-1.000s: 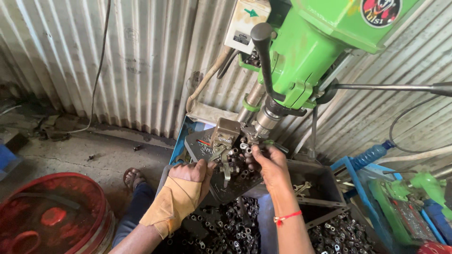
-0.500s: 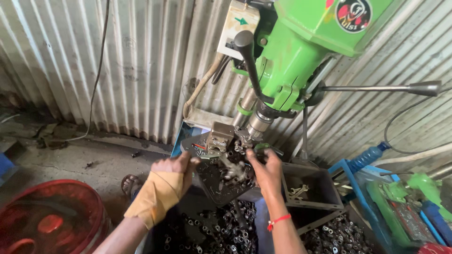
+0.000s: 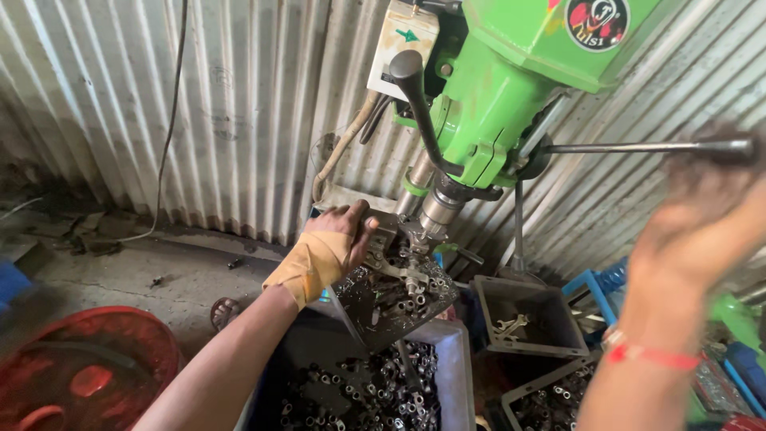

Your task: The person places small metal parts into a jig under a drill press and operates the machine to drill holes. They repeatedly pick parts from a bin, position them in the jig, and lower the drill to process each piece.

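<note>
Head view: the left hand (image 3: pixel 339 231), its palm wrapped in tan cloth, rests on the left edge of the drill table (image 3: pixel 395 299), fingers curled onto the clamped metal piece (image 3: pixel 391 263) just below the green drill press (image 3: pixel 511 88). The right hand (image 3: pixel 702 215), blurred, is raised at the end of the feed lever (image 3: pixel 638 148), right of the press; its grip cannot be made out. A bin of small metal parts (image 3: pixel 375 391) sits below the table.
</note>
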